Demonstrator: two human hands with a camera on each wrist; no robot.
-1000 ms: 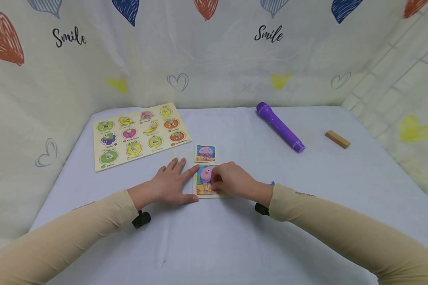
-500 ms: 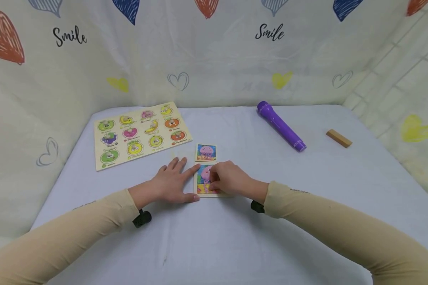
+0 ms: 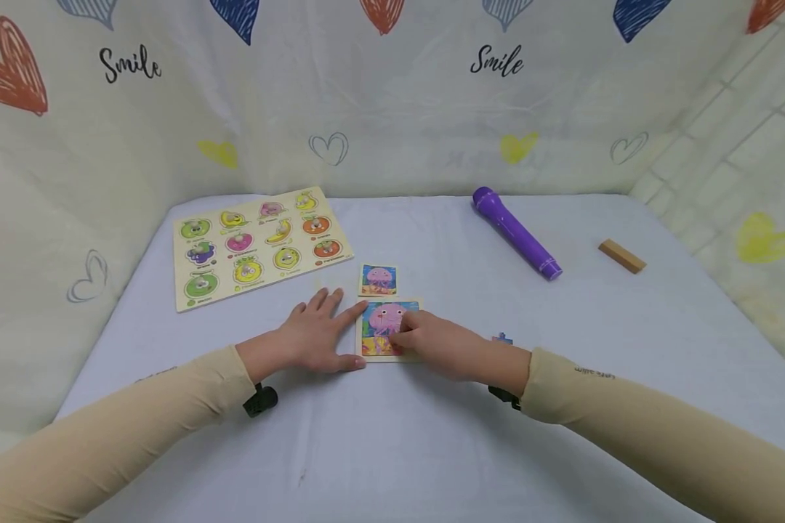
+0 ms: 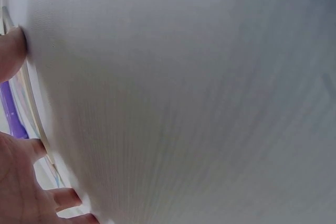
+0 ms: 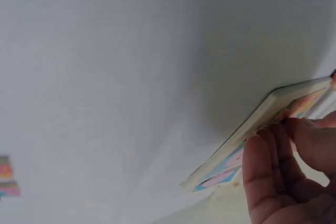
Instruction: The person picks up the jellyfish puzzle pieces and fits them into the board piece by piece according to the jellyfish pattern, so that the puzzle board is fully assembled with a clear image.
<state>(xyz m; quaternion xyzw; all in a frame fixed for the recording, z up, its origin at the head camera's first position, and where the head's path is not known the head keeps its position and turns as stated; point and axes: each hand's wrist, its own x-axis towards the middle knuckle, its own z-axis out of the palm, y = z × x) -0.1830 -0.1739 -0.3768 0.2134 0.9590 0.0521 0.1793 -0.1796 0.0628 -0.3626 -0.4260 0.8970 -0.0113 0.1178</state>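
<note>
A square jigsaw board (image 3: 384,319) with a pink jellyfish picture lies on the table, its lower right part covered by my right hand (image 3: 446,343). The thumb and fingertips of that hand come together low over the picture, pinching what seems to be a puzzle piece; the fingers hide most of it. In the right wrist view the bent fingers (image 5: 258,169) meet the thumb at the board's surface. My left hand (image 3: 310,340) lies with fingers spread, index fingertip and thumb touching the board's left edge. Just beyond the board is a small jellyfish picture (image 3: 378,280).
A loose blue puzzle piece (image 3: 502,338) shows behind my right wrist. At the back left lies a fruit puzzle board (image 3: 262,247). A purple microphone-shaped toy (image 3: 517,234) and a wooden block (image 3: 621,256) lie at the back right. A printed curtain (image 3: 405,102) hangs behind the table.
My right hand has shifted slightly right and down on the jigsaw board, uncovering more of the jellyfish. The loose piece by my right wrist shows again. The left hand stays put.
</note>
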